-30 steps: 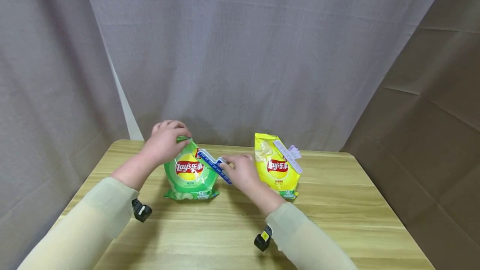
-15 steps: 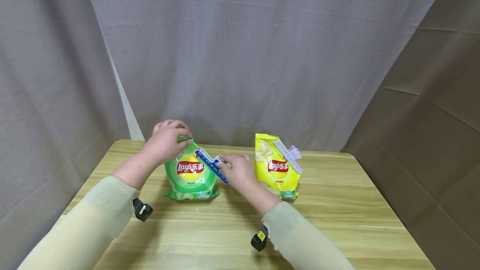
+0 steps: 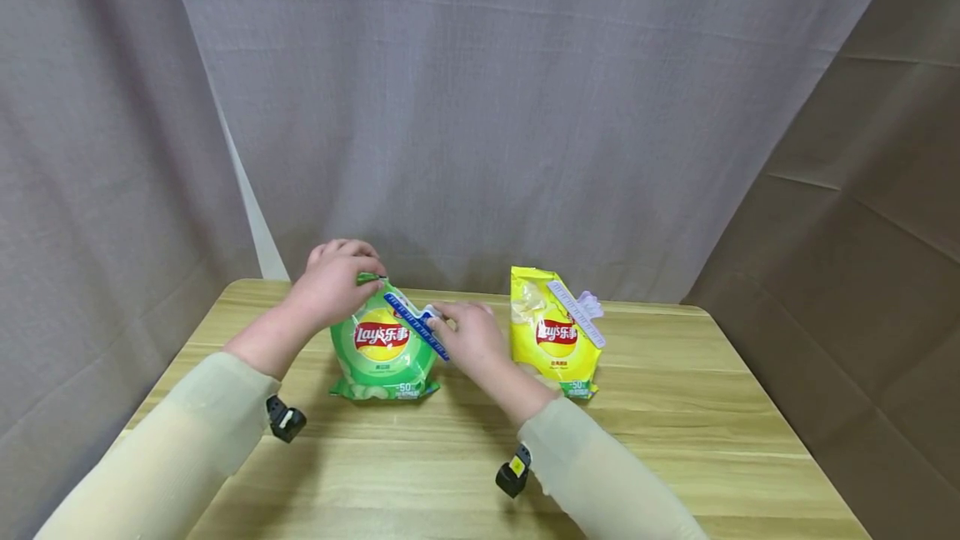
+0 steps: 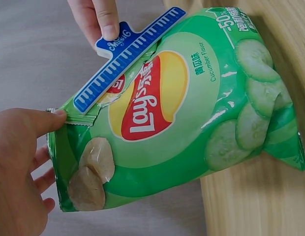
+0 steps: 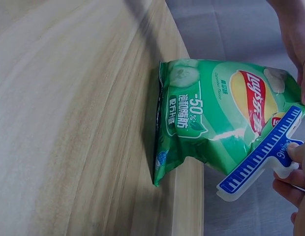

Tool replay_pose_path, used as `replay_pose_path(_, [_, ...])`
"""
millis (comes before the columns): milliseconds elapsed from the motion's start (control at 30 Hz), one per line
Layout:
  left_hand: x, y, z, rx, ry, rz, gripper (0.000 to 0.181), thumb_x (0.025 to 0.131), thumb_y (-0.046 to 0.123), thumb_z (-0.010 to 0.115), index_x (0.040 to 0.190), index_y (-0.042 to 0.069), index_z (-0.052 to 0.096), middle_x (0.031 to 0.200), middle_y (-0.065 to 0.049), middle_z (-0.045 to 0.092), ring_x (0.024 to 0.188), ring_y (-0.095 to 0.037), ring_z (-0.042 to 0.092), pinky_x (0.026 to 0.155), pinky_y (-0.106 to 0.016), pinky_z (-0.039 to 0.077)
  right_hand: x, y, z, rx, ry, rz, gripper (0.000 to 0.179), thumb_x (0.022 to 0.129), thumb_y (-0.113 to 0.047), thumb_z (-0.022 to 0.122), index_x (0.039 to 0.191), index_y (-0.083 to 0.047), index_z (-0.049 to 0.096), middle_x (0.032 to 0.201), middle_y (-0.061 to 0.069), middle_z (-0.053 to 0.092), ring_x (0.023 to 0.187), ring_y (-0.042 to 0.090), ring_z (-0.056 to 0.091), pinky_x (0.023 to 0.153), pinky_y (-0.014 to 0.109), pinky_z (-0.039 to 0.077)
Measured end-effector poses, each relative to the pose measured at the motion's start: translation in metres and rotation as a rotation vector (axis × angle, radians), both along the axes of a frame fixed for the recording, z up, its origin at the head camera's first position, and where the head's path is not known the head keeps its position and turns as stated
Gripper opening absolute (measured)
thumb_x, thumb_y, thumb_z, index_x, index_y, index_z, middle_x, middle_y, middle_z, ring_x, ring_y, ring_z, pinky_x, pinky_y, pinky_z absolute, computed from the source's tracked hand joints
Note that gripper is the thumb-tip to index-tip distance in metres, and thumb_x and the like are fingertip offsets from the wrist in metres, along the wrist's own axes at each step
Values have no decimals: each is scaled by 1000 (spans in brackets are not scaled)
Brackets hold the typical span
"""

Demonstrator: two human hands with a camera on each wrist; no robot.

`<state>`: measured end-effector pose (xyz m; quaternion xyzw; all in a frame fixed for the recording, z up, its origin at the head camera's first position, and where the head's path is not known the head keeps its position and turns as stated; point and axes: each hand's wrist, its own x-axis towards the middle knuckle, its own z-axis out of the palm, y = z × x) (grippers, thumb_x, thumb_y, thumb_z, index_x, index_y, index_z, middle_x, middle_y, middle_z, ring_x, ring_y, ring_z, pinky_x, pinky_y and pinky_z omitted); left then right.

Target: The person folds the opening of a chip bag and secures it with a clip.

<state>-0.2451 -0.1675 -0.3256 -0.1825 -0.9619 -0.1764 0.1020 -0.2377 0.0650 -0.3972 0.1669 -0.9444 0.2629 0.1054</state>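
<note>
A green chip bag [image 3: 382, 357] stands upright on the table at centre left. My left hand [image 3: 333, 282] pinches its top corner between thumb and fingers; the left wrist view shows the thumb [image 4: 56, 114] on the front face. A blue and white bag clip [image 4: 128, 54], printed with a piano-key pattern, lies slantwise along the bag's upper right edge. My right hand [image 3: 468, 340] pinches the clip's handle, with the thumb [image 5: 296, 151] on its front in the right wrist view. Part of the bag's folded edge is hidden behind the clip.
To the right of my right hand a yellow chip bag [image 3: 551, 348] stands on the wooden table [image 3: 675, 423], with a lilac clip [image 3: 576, 313] slanted across its upper right corner. A grey curtain [image 3: 480, 123] hangs right behind the table's back edge.
My right hand has moved left and slightly up with the blue clip, which now overlaps more of the green bag's upper right edge. The left hand has hardly moved.
</note>
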Motion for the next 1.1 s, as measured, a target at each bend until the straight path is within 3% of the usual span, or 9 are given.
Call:
replay_pose_path(333, [1, 2, 2, -37, 32, -4, 22, 96, 28, 66, 113, 18, 74, 134, -7, 56, 135, -37, 36, 114, -60, 16, 1, -5, 8, -17, 15, 10, 38, 97, -36, 63, 130, -16, 67, 119, -1, 71, 116, 23, 62, 107, 40, 39])
replay_pose_path(533, [3, 2, 4, -116, 153, -12, 16, 93, 28, 70, 106, 20, 76, 134, -7, 55, 133, -39, 39, 113, -60, 19, 1, -6, 10, -16, 11, 5, 38, 97, -35, 64, 130, -16, 67, 119, 0, 71, 116, 23, 61, 107, 39, 39])
replay_pose_path(700, [5, 3, 7, -103, 230, 2, 11, 88, 27, 76, 98, 22, 78, 133, -7, 55, 131, -38, 41, 111, -60, 23, 0, -6, 10, -6, 35, 26, 38, 97, -34, 64, 129, -14, 67, 117, 1, 72, 115, 22, 63, 109, 38, 37])
replay_pose_path(1100, [6, 2, 6, -72, 218, 9, 10, 89, 27, 75, 96, 21, 78, 137, -8, 53, 133, -40, 38, 111, -61, 23, 1, -8, 9, -16, 92, 52, 36, 97, -32, 64, 127, -12, 68, 117, 3, 71, 113, 23, 65, 109, 38, 37])
